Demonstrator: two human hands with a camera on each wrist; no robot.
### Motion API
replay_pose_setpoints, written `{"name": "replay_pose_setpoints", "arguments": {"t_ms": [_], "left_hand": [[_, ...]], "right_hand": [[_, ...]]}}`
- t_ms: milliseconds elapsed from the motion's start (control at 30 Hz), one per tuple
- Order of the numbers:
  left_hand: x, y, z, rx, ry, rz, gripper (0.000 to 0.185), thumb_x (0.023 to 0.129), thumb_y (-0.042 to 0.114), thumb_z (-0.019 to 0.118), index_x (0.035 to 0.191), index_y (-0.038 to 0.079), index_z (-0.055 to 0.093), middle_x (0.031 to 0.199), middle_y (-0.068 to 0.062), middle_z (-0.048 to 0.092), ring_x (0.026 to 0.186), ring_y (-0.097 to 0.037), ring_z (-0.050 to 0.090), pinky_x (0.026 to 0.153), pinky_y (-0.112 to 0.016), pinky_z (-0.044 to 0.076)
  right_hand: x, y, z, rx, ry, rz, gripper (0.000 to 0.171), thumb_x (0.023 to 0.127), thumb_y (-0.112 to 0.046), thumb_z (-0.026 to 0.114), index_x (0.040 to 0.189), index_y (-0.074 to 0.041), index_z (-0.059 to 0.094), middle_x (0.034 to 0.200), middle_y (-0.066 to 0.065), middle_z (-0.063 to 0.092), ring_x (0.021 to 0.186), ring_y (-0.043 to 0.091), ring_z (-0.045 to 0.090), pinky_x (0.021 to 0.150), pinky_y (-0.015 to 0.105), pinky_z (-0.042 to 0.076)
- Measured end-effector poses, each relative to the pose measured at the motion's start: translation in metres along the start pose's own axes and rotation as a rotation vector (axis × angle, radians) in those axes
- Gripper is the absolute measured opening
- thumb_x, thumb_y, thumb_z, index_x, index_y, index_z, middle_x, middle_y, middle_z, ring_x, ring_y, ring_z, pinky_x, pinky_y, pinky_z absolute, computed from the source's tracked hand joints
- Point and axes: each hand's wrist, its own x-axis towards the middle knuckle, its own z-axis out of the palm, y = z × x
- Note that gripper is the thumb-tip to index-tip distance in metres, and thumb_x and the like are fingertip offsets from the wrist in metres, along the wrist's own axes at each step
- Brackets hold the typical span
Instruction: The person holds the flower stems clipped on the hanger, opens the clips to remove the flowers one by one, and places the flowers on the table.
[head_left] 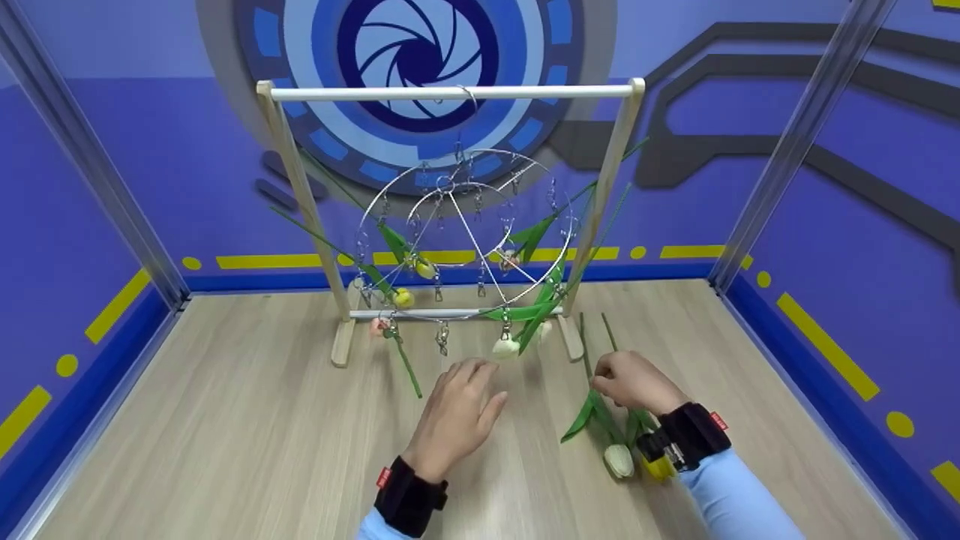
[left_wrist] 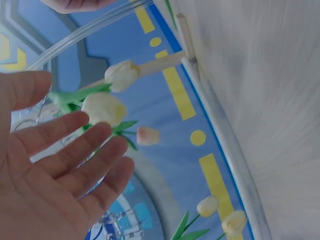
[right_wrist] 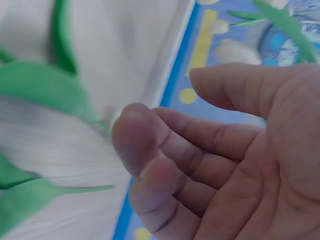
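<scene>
Head view showed our left hand [head_left: 455,415] hovering over the wooden table [head_left: 225,450], fingers straight and spread, holding nothing, just below the white tulip [head_left: 505,346] clipped to the round wire hanger [head_left: 465,240] on the wooden rack [head_left: 450,93]. Our right hand [head_left: 634,382] sat over the stems of two loose tulips [head_left: 619,459] lying on the table; its fingers were loosely curled, and we could not tell whether they pinched a stem.

Left hand [head_left: 457,412] flat, fingers relaxed, on table [head_left: 225,435] — right hand [head_left: 634,382] over two tulip stems [head_left: 596,352]; rack [head_left: 450,217] behind.
</scene>
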Motion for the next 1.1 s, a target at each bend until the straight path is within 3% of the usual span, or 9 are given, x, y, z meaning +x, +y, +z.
{"name": "replay_pose_setpoints", "arguments": {"t_ms": [167, 367, 600, 767, 933, 1100], "left_hand": [[0.0, -0.004, -0.013, -0.012, -0.038, 0.035, 0.035, 0.102, 0.023, 0.066, 0.128, 0.0, 0.067, 0.122, -0.014, 0.068, 0.113, -0.028, 0.065, 0.097, -0.047, 0.053], [-0.001, -0.007, -0.026, -0.023, -0.085, 0.038, 0.035, 0.102, 0.023, 0.066, 0.129, -0.001, 0.066, 0.121, -0.016, 0.068, 0.113, -0.031, 0.065, 0.099, -0.047, 0.052], [-0.004, -0.014, -0.042, -0.072, -0.146, -0.06, 0.035, 0.103, 0.025, 0.064, 0.129, 0.002, 0.066, 0.127, -0.016, 0.067, 0.12, -0.032, 0.063, 0.101, -0.048, 0.052], [-0.007, -0.022, -0.055, -0.078, -0.164, -0.092, 0.033, 0.103, 0.025, 0.064, 0.126, 0.0, 0.067, 0.123, -0.018, 0.068, 0.117, -0.034, 0.065, 0.098, -0.05, 0.053], [-0.012, -0.03, -0.067, -0.049, -0.149, -0.138, 0.03, 0.101, 0.017, 0.067, 0.123, -0.004, 0.067, 0.121, -0.022, 0.069, 0.116, -0.039, 0.065, 0.097, -0.051, 0.053], [-0.014, -0.037, -0.078, 0.005, -0.114, -0.248, 0.025, 0.098, 0.01, 0.067, 0.119, -0.005, 0.069, 0.118, -0.02, 0.071, 0.111, -0.037, 0.068, 0.093, -0.049, 0.055]], "right_hand": [[-0.003, -0.022, -0.008, -0.029, 0.026, -0.059, 0.014, 0.099, -0.014, 0.066, 0.094, -0.004, 0.075, 0.079, 0.002, 0.066, 0.064, 0.014, 0.054, 0.062, 0.033, 0.047], [-0.011, -0.048, -0.016, -0.045, 0.061, -0.075, 0.016, 0.1, -0.016, 0.067, 0.104, -0.004, 0.077, 0.092, 0.004, 0.072, 0.078, 0.015, 0.062, 0.071, 0.036, 0.055], [-0.022, -0.067, -0.022, -0.035, 0.137, -0.196, 0.013, 0.101, -0.014, 0.065, 0.102, -0.008, 0.076, 0.089, -0.001, 0.072, 0.078, 0.01, 0.063, 0.069, 0.029, 0.054], [-0.026, -0.075, -0.019, -0.006, 0.225, -0.278, 0.008, 0.1, -0.012, 0.067, 0.1, -0.011, 0.074, 0.088, -0.003, 0.07, 0.077, 0.008, 0.063, 0.068, 0.028, 0.055], [-0.027, -0.077, -0.009, 0.044, 0.338, -0.362, 0.007, 0.098, -0.007, 0.069, 0.103, -0.008, 0.074, 0.09, -0.001, 0.07, 0.077, 0.009, 0.064, 0.067, 0.027, 0.055], [-0.023, -0.077, 0.006, 0.107, 0.463, -0.464, 0.012, 0.095, 0.0, 0.071, 0.105, -0.005, 0.074, 0.091, -0.001, 0.07, 0.076, 0.008, 0.062, 0.064, 0.025, 0.054]]}}
